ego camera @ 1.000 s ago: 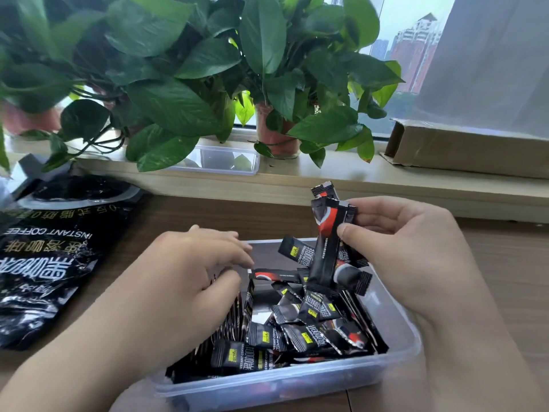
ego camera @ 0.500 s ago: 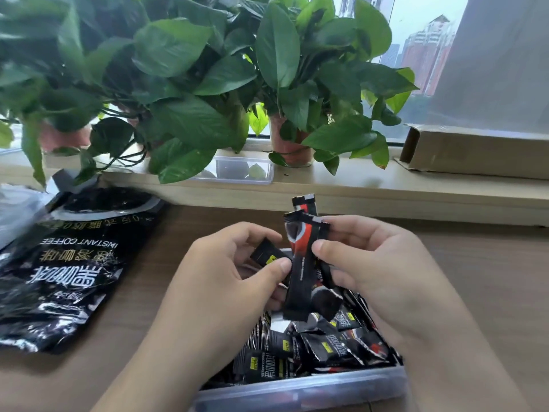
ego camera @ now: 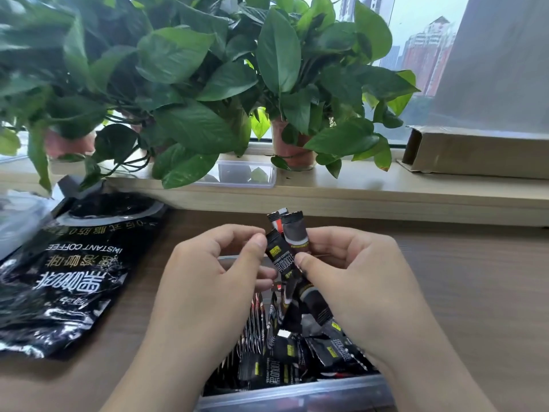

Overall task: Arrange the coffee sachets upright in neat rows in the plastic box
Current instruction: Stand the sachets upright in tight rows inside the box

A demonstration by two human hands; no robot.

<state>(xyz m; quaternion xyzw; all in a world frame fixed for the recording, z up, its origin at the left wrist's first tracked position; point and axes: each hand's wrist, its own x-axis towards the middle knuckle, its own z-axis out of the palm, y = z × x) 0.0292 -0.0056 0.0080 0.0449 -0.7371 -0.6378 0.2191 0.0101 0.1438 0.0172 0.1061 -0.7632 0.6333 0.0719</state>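
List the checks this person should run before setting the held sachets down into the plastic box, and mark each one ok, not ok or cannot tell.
1. Held sachets pinched securely by left hand and right hand: ok.
2. Their top ends level: not ok, they sit at different heights.
3. Bundle above the plastic box: ok.
4. Upright row present at the box's left side to join: ok.
5. Loose sachets out of the way: not ok, they lie jumbled.
6. Free gap beside the row: cannot tell, the hands hide it.
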